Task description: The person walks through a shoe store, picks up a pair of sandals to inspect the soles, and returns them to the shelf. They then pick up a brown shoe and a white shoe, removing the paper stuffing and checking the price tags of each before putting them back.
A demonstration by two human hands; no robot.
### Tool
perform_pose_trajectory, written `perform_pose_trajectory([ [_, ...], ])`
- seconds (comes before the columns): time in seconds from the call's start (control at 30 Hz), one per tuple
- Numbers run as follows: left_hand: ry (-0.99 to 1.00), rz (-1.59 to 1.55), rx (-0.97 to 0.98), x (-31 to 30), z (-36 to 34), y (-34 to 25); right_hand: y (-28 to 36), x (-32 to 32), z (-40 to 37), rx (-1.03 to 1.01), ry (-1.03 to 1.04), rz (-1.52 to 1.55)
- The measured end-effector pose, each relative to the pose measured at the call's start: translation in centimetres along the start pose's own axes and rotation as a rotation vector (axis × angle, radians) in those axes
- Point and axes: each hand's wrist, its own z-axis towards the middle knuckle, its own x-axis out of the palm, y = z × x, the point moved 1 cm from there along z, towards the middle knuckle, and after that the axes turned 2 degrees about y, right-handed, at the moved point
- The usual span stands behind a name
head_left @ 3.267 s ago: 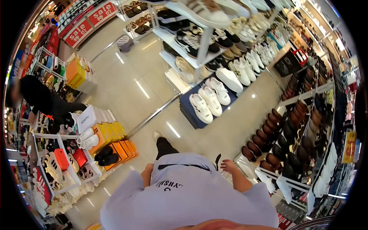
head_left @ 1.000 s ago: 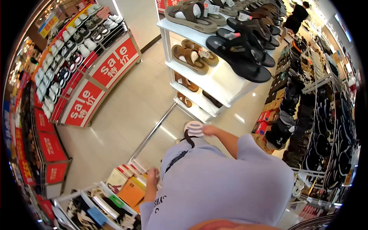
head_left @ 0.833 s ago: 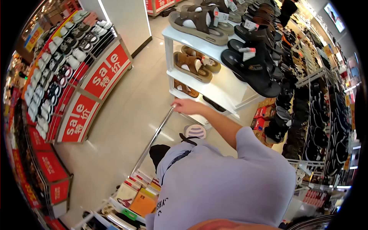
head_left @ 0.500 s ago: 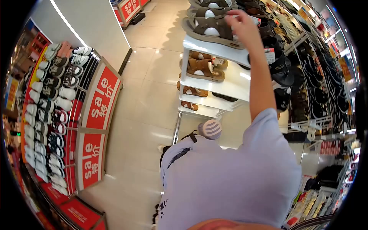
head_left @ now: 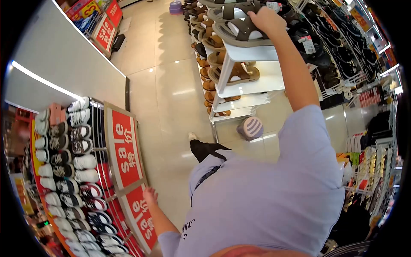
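Note:
My right hand (head_left: 268, 21) is on a dark brown sandal (head_left: 244, 31) with white inner patches, at the end of the top shelf. Its fingers are closed at the sandal's straps. More sandals of the same kind sit directly behind this one, and a price tag (head_left: 274, 6) shows beside the hand. My left hand (head_left: 150, 196) hangs low at my side, nothing in it and its fingers loosely apart. It overlaps the red sale sign (head_left: 138, 214) of the sneaker rack in this view.
Tan sandals (head_left: 239, 73) fill the lower tiers of the white shelf (head_left: 252, 88). A striped round stool (head_left: 251, 128) stands at its foot. The sneaker rack (head_left: 85, 162) is to the left, below a grey pillar (head_left: 72, 55). Black shoes (head_left: 308, 40) hang at right.
My view has turned, so the sneaker rack sits lower. My right hand has closed at the sandal, and my left hand has come into view at lower left.

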Motion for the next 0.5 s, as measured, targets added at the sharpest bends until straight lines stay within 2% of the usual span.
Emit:
perform_pose_trajectory([
  [0.07, 0.212, 0.147, 0.017, 4.8, 0.5, -3.5, 0.1, 1.6, -1.7, 0.092, -0.128, 0.040],
  [0.1, 0.287, 0.208, 0.015, 6.6, 1.3, -4.4, -0.4, 2.2, -1.9, 0.124, -0.128, 0.030],
  [0.13, 0.362, 0.272, 0.014, 8.1, 2.2, -5.3, -0.9, 2.6, -2.0, 0.092, -0.180, 0.100],
  [0.2, 0.336, 0.262, -0.078, 9.9, 4.8, -5.5, -1.3, 2.3, -2.1, 0.086, -0.246, 0.162],
  [0.27, 0.290, 0.302, -0.225, 11.0, 6.5, -5.8, -1.1, 0.9, -2.4, 0.142, -0.059, 0.305],
  [0.3, 0.298, 0.335, -0.219, 10.0, 9.6, -4.4, -1.8, 1.6, -2.0, 0.103, -0.043, 0.464],
  [0.37, 0.449, 0.306, -0.381, 8.9, 17.9, -1.7, -1.9, 2.2, -1.6, 0.139, -0.090, 0.525],
  [0.47, 0.477, 0.503, -0.302, 11.7, 14.9, -10.8, 0.2, -0.1, -3.4, 0.224, -0.086, 0.571],
  [0.5, 0.493, 0.577, -0.249, 13.0, 14.0, -13.5, 2.4, -2.1, -4.6, 0.271, -0.060, 0.686],
])
